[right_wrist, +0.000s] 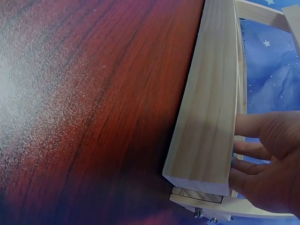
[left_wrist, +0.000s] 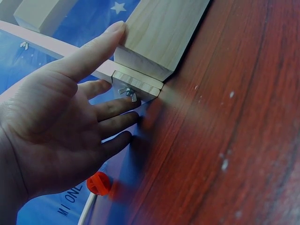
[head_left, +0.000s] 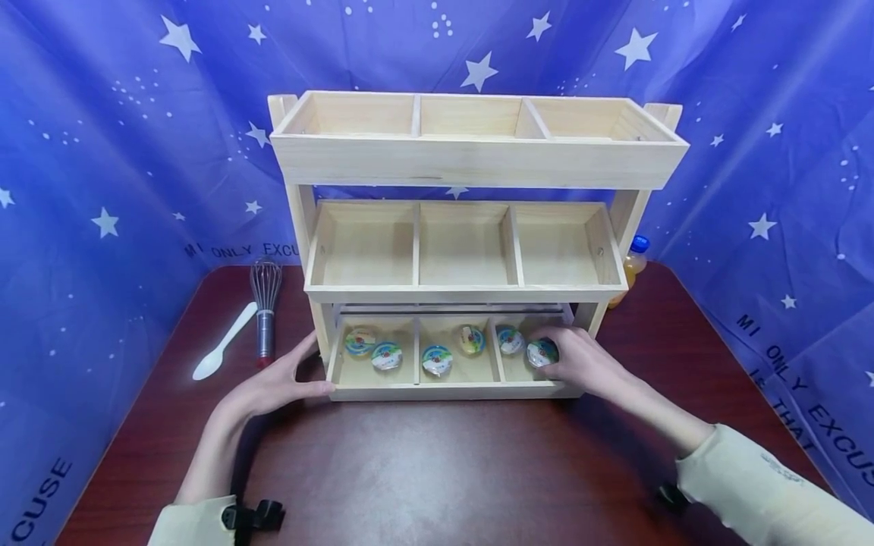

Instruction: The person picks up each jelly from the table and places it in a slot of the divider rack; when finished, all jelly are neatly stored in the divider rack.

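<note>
A wooden three-tier rack [head_left: 440, 299] stands on the table, each tier split into three compartments. Small sealed jelly cups lie in the bottom tier, two per compartment. My right hand [head_left: 580, 362] reaches into the bottom right compartment, thumb and fingers around a jelly cup [head_left: 542, 353]; another jelly cup [head_left: 510, 340] lies just left of it. The front board [right_wrist: 206, 103] partly hides those fingertips in the right wrist view. At the rack's lower left corner, my left hand [head_left: 280, 385] has its fingers spread, thumb at the front edge. A wing nut [left_wrist: 128, 92] shows beside its fingers.
On the left of the table [head_left: 437, 462] lie a whisk [head_left: 265, 311] and a white spoon [head_left: 224, 343]. Behind the rack's right leg stands a bottle with a blue cap [head_left: 639, 243]. A blue star-patterned curtain [head_left: 123, 152] surrounds the table's back and sides.
</note>
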The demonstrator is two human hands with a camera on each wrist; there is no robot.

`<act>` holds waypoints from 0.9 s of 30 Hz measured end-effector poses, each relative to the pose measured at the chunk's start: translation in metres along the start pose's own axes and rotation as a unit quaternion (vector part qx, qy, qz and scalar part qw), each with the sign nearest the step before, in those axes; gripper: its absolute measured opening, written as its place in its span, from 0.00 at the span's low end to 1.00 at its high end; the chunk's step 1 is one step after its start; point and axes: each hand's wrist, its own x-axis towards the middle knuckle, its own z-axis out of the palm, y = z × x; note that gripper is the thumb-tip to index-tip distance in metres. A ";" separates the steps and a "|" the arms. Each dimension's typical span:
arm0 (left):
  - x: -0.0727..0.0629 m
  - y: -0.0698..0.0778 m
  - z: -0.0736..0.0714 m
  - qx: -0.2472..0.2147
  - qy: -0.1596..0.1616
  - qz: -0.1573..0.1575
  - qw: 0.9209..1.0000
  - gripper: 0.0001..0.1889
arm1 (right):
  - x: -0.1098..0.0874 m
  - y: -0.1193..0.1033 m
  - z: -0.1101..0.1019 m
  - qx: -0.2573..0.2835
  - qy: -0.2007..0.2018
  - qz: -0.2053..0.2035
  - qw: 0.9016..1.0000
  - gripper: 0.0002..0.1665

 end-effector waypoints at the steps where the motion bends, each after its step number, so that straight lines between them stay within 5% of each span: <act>1: 0.000 0.000 0.000 -0.001 0.000 -0.002 1.000 0.57 | 0.000 0.000 0.001 -0.001 -0.006 0.004 1.000 0.26; 8: -0.003 0.000 0.000 -0.005 -0.002 -0.009 1.000 0.57 | 0.003 -0.002 0.001 -0.001 -0.043 0.018 0.999 0.24; 16: -0.001 -0.001 -0.001 0.003 0.002 0.005 1.000 0.57 | 0.002 0.000 -0.002 -0.006 -0.035 0.000 0.999 0.23; 22: 0.000 -0.004 -0.002 0.015 0.010 0.000 1.000 0.56 | -0.006 0.003 -0.003 -0.007 0.025 -0.032 0.999 0.21; 27: -0.002 -0.003 0.001 0.052 0.029 0.002 0.998 0.54 | -0.022 0.012 -0.005 -0.027 0.105 -0.093 0.990 0.17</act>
